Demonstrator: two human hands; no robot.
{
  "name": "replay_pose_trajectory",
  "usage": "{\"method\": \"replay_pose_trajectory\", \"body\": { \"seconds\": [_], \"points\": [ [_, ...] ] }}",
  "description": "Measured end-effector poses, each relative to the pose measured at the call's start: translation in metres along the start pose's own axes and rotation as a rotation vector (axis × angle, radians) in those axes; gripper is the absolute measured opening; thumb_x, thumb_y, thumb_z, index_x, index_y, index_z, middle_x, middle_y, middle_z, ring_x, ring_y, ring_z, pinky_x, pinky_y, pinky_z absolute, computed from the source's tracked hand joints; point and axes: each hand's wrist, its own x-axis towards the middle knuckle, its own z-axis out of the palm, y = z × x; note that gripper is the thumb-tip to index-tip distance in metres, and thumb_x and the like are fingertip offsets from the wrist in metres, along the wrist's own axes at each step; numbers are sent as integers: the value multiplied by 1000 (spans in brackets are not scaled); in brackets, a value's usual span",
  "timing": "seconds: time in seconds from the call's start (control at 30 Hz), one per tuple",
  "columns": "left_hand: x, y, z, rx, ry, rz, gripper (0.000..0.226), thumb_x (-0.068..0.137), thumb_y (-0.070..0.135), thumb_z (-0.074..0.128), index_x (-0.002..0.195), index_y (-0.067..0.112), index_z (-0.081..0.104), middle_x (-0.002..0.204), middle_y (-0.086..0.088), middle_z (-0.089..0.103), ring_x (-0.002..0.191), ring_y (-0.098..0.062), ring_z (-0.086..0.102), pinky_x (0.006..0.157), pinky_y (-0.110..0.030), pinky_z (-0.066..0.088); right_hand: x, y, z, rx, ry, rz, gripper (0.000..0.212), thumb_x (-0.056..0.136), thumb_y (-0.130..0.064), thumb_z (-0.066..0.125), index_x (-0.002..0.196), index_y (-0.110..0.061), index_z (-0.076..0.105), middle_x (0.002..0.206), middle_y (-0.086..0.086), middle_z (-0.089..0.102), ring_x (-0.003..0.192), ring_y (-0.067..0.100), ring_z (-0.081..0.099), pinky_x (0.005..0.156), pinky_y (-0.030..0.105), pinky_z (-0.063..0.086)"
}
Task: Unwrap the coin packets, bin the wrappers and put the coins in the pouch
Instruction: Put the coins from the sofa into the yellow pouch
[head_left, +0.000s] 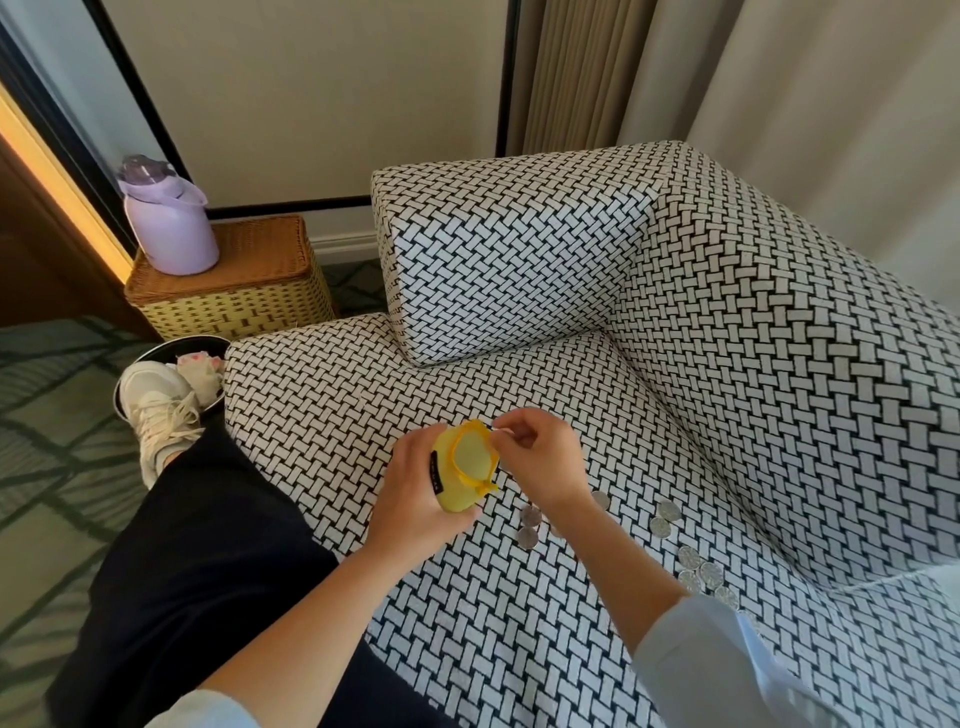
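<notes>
Fingers of the left hand (410, 493) are curling round the yellow pouch (467, 465) above the sofa seat (467, 597); the right hand (540, 457) is pinching its open rim, with coins (531, 517) lying just beside.

The left hand (415, 493) grips the open yellow pouch (465, 470) while the right hand (540, 460) pinches, apparently, its rim.

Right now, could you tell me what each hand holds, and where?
The left hand grips the yellow pouch round its body. The right hand pinches the pouch's open rim; whether it also holds a coin cannot be told.
</notes>
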Motion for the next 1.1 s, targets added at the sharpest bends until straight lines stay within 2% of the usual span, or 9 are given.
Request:
{"method": "replay_pose_trajectory", "body": {
  "seconds": [0.07, 0.13, 0.27, 0.4, 0.5, 0.6, 0.77, 0.9, 1.1],
  "points": [
    [4, 5, 4, -43, 5, 7, 93, 58, 29, 85, 134, 34, 33, 125, 22, 27, 119, -12, 43, 95, -32, 44, 1, -4, 0, -15, -86, -32, 10, 80, -20, 71, 78, -29, 69, 70, -12, 67, 55, 1, 54, 54, 22, 49],
    [7, 9, 9, -77, 2, 6, 94, 59, 28, 86, 135, 34, 31, 127, 19, 27, 119, -9, 42, 96, -28, 42, 4, -5, 0, -30, -59, -64, 9, 85, -26, 67, 77, -31, 69, 70, -19, 66, 52, -3, 51, 50, 16, 44],
    [4, 8, 14, -96, -1, 7, 92, 60, 29, 85, 137, 27, 35, 131, 8, 32, 121, -5, 40, 98, -29, 41, 15, 9, -8, -94, 78, 11, 16, 93, -20, 55, 101, -27, 67, 96, -10, 66, 51, 0, 52, 49, 25, 46],
    [-1, 7, 8, -122, 8, 9, 89, 62, 41, 80, 138, 32, 34, 132, 13, 33, 122, 6, 37, 96, -28, 46, 19, 29, -10, -375, -86, 96, 30, 91, -21, 60, 121, -26, 61, 119, -6, 54, 88, 8, 59, 62, 27, 56],
    [-2, 6, 8, -84, 18, 23, 90, 63, 43, 80, 140, 28, 35, 132, 11, 36, 125, -11, 40, 98, -41, 48, 20, 37, -5, -593, -182, 74, 38, 91, -36, 59, 128, -26, 56, 125, -5, 49, 113, 16, 49, 84, 35, 53],
    [-4, 7, 7, -66, 36, 25, 89, 64, 44, 79, 140, 28, 35, 131, 14, 36, 125, -15, 42, 96, -45, 49, 21, 40, 2, -696, -187, 51, 43, 89, -36, 56, 131, -27, 54, 133, -4, 42, 122, 17, 38, 85, 35, 51],
    [-5, 7, 10, -37, 49, 11, 89, 62, 43, 81, 136, 37, 33, 123, 38, 29, 122, -10, 43, 95, -37, 49, 20, 41, 7, -656, -159, 44, 27, 88, -28, 61, 115, -29, 64, 121, -7, 44, 111, 15, 46, 75, 30, 51],
    [-6, 5, 13, -46, 26, -45, 93, 59, 48, 79, 139, 41, 30, 127, 29, 33, 128, -5, 38, 104, -33, 40, 23, 38, 9, -598, -187, 61, 16, 88, -15, 61, 102, -21, 68, 116, -4, 44, 83, 13, 56, 64, 24, 49],
    [-6, 5, 13, -38, 7, -78, 97, 60, 50, 79, 143, 35, 31, 133, 24, 33, 132, -5, 36, 107, -35, 39, 27, 36, 10, -607, -224, 111, 17, 89, -11, 56, 98, -21, 67, 110, 2, 59, 71, 16, 58, 48, 20, 36]
  ]
}}
